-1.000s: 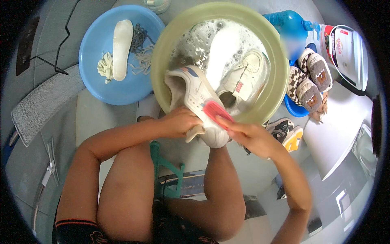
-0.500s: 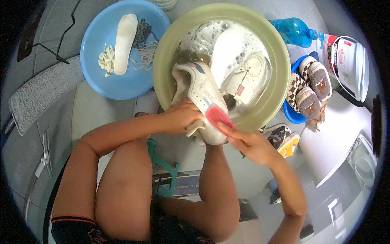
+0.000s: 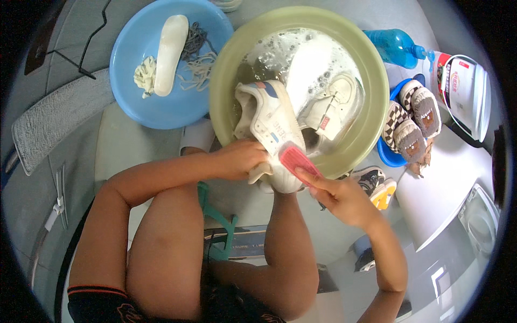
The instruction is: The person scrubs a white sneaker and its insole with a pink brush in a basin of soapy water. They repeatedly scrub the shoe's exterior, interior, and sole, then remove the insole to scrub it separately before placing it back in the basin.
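Left hand (image 3: 242,160) grips the white shoe (image 3: 276,121), fingers partly hidden; right hand (image 3: 344,199) is closed on a pink brush (image 3: 297,164), bristle side toward the shoe's upper. Shoe is tilted across the near rim of the green tub (image 3: 379,81), heel end over the tub, toe end outside it, by the knee.

Risks, my read: wet shoe could slip if the left grip is loose and brush pressure pushes it off line. Suds could drip on the floor, since the toe overhangs. Brush could skid onto the left hand; they're close.

Containers: green tub has sudsy water, a second shoe (image 3: 335,105) and a flat white piece (image 3: 308,67), maybe an insole. Blue basin (image 3: 134,105): insole (image 3: 172,54), laces (image 3: 196,75), crumpled off-white bundle (image 3: 144,77). Small blue tub (image 3: 391,156): checkered slippers (image 3: 397,126).
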`<state>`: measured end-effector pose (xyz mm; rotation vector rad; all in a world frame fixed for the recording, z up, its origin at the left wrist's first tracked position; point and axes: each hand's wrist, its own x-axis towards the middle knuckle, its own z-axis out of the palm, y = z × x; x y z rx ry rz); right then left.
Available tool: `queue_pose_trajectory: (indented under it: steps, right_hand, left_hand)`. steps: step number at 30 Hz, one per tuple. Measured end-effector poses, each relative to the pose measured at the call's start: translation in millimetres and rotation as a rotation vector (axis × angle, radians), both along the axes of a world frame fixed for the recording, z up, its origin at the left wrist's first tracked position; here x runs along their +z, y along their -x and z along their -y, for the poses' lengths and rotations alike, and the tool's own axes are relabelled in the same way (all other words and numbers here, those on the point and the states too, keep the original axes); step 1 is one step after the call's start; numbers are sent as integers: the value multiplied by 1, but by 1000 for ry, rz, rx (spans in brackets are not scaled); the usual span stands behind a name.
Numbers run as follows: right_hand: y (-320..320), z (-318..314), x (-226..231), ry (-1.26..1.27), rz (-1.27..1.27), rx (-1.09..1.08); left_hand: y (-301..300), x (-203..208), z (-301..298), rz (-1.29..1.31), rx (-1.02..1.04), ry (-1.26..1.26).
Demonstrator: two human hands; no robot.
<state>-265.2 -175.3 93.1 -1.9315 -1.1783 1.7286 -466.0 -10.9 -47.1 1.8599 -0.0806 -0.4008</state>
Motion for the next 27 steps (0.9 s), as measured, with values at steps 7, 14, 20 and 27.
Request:
queue_pose_trajectory:
  steps: [7, 14, 20, 27]
  right_hand:
    - [0, -29, -31, 83, -5, 76]
    - [14, 10, -37, -147, 9, -174]
    - [24, 32, -5, 52, -166, -288]
    - [19, -29, -70, -37, 34, -203]
  left_hand:
    - [6, -2, -12, 11, 16, -158]
    - [9, -4, -8, 15, -39, -156]
    - [28, -7, -12, -63, -91, -130]
    - [33, -5, -16, -24, -27, -74]
